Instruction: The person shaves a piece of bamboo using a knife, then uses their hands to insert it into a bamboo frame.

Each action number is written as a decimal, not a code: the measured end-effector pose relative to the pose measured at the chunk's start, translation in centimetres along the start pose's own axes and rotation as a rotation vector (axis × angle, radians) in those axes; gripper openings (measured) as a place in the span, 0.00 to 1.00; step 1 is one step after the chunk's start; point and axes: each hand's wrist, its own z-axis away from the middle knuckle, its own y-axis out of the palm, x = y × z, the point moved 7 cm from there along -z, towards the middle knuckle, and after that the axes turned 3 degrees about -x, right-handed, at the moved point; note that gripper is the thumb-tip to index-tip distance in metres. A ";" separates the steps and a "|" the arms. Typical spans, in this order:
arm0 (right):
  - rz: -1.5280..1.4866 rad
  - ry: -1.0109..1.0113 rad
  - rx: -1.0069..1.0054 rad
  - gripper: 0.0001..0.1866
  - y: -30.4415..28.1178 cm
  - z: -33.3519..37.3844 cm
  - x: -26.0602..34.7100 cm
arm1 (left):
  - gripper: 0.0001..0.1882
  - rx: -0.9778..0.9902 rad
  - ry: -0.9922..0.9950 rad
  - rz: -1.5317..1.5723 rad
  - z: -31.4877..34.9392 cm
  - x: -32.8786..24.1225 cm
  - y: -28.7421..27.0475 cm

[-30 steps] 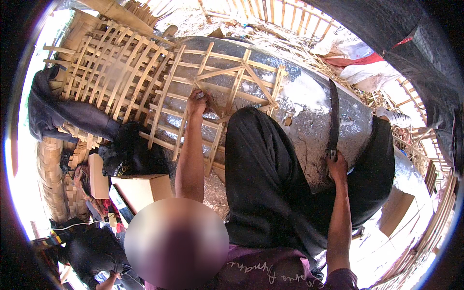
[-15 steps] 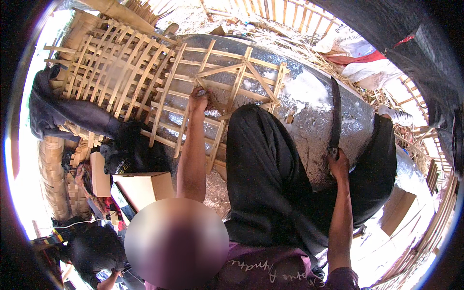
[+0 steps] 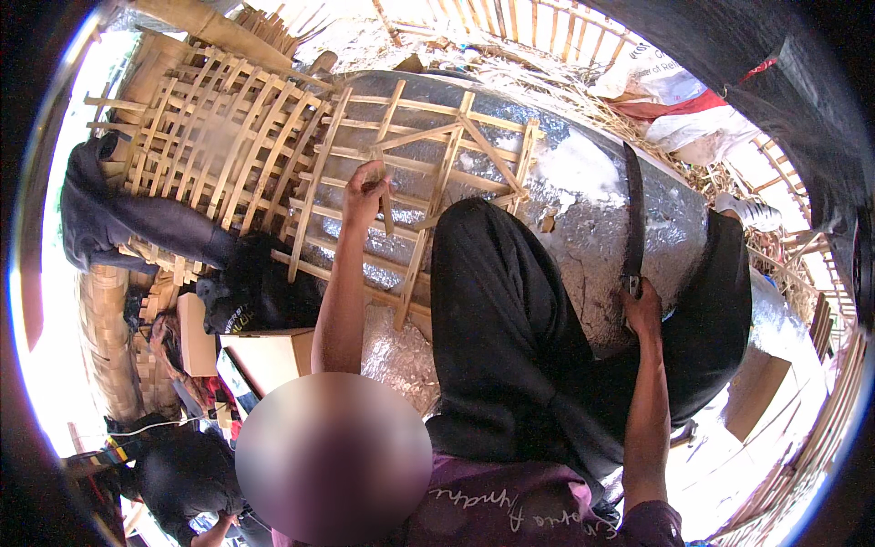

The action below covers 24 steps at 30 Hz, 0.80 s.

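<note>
My left hand (image 3: pixel 366 193) is closed on a short bamboo strip (image 3: pixel 388 217), just above an open bamboo lattice (image 3: pixel 440 173). Crossing slats and two slanting pieces make up this lattice, which lies on a grey, shiny surface (image 3: pixel 592 237). In my right hand (image 3: pixel 643 308) is the handle of a machete (image 3: pixel 633 214). Its long dark blade points away from me, apart from the lattice, over the grey surface. My bent knee, in black cloth, hides the lattice's near right part.
A denser woven bamboo panel (image 3: pixel 205 150) adjoins the lattice at left, with dark cloth (image 3: pixel 164 219) across it. Cardboard boxes (image 3: pixel 273 356) stand at near left. White sacks (image 3: pixel 679 109) and straw lie at far right. Another person's hand (image 3: pixel 214 531) shows at lower left.
My left hand has drawn slightly left and lower, turning the bamboo strip from slanted to nearly upright in the picture. The machete and my right hand have barely moved.
</note>
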 end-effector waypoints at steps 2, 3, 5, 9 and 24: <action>0.045 -0.002 -0.008 0.19 -0.1 0.0 0.2 | 0.16 0.050 0.071 -0.039 0.0 -0.7 -0.2; 0.054 -0.006 -0.005 0.19 0.0 0.0 0.0 | 0.16 0.053 0.086 0.016 -0.2 -0.4 -0.4; 0.069 -0.013 -0.004 0.19 0.3 -0.2 -0.2 | 0.15 0.063 0.117 0.127 -0.8 -0.5 -0.1; 0.037 -0.008 -0.015 0.19 -0.1 0.0 0.4 | 0.24 0.044 -0.067 0.189 0.1 -0.6 -0.1; -0.014 0.024 0.048 0.19 -0.4 0.3 1.2 | 0.08 -0.213 0.813 -1.169 3.3 -7.2 2.0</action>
